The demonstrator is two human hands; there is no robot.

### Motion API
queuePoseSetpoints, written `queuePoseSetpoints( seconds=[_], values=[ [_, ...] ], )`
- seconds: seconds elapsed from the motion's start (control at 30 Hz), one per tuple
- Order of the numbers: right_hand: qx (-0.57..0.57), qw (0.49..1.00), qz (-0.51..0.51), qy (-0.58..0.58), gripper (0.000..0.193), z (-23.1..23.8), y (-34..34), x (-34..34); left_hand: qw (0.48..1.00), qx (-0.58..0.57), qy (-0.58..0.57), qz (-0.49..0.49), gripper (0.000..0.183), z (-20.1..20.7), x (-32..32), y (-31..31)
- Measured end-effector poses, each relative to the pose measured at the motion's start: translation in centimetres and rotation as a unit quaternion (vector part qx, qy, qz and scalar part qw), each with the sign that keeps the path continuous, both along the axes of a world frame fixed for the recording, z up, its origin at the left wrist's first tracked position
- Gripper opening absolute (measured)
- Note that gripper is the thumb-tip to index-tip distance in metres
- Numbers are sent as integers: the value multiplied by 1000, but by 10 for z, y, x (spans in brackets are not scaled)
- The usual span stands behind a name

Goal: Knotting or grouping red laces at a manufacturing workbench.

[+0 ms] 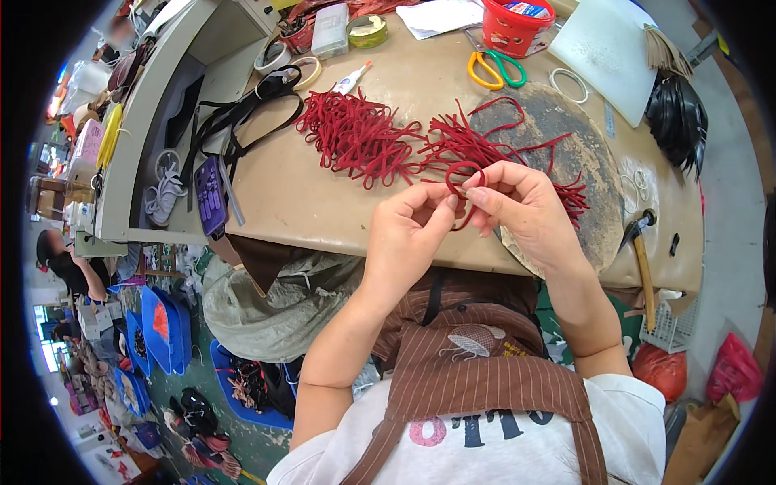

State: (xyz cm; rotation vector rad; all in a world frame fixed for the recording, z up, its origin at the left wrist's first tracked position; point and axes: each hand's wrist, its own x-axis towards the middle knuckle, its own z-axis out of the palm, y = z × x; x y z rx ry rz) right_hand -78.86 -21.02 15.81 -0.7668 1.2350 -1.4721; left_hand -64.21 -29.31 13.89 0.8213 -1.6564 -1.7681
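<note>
Between my two hands, above the table's near edge, a thin dark red cord (pixel 449 171) is bent into a small loop. My left hand (pixel 411 226) pinches one side of it between thumb and fingers. With thumb and forefinger my right hand (pixel 517 202) grips the other side. Just beyond lies a heap of looped red cords (pixel 356 139) on the left. A looser bunch of straight red cords (pixel 461 137) spreads on the right, partly over a worn round board (pixel 558 121) and partly hidden behind my right hand.
Scissors with yellow and green handles (pixel 495 69) lie near a red tub (pixel 517 28). At right, a hammer (pixel 643 267) rests by the table edge. Black straps (pixel 250 105), tape rolls (pixel 307 73), a small white glue bottle (pixel 352 79) and a purple phone (pixel 211 194) lie left.
</note>
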Motion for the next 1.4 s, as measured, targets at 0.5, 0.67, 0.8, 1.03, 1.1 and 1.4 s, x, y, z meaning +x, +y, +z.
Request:
queuePoseSetpoints(
  seconds=[0.5,0.67,0.8,1.03,1.1,1.4],
  values=[
    [-22,1000,-10,4,11,2,2,10,968,189,-5,-163,18,10,16,-7],
    [-7,1000,27,-9,12,-10,10,5,986,84,27,-141,16,-9,15,-1],
    [33,998,56,-12,15,-3,13,6,972,173,37,-155,14,-11,13,7],
    [53,990,39,127,17,-5,21,7,969,204,139,-27,14,-14,7,18],
    [52,995,25,88,16,-5,20,9,967,206,147,-22,15,-15,8,19],
    [36,995,12,97,16,-3,21,11,959,239,152,-15,18,-8,9,19]
  ],
)
